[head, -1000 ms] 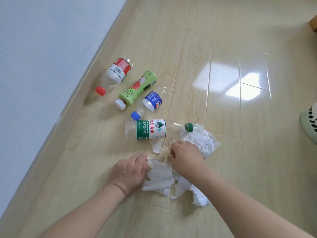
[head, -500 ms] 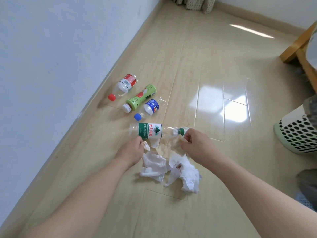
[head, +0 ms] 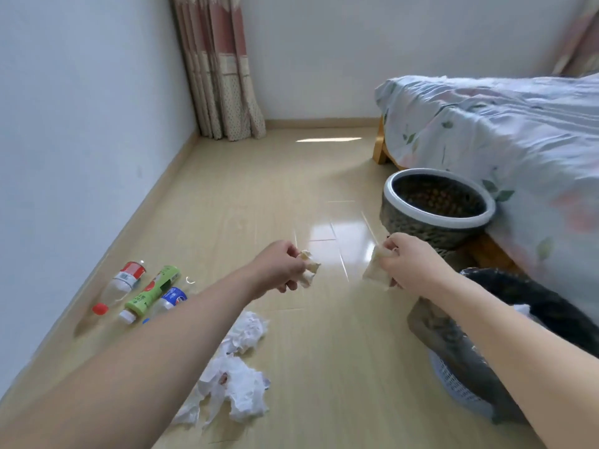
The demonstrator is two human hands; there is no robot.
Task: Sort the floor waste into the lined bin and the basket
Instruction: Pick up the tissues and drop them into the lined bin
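Observation:
My left hand (head: 280, 268) is raised above the floor and grips a small crumpled beige scrap (head: 308, 268). My right hand (head: 408, 262) pinches another beige scrap (head: 376, 270), held near the perforated basket (head: 437, 222) with a white rim. The bin with a dark liner (head: 531, 306) sits under my right forearm at the lower right. Crumpled white tissues (head: 236, 380) lie on the floor below my left arm. A red-capped bottle (head: 121, 285), a green-labelled bottle (head: 152, 291) and a blue-labelled bottle (head: 171, 298) lie by the left wall.
A bed with a floral sheet (head: 505, 134) fills the right side, on a wooden frame (head: 381, 150). A curtain (head: 220, 69) hangs in the far corner. The wall (head: 81, 124) runs along the left.
Both hands have lifted off the floor, each with a beige scrap, and moved right toward the basket. The view has tilted up, so the bed, the basket and the lined bin now show.

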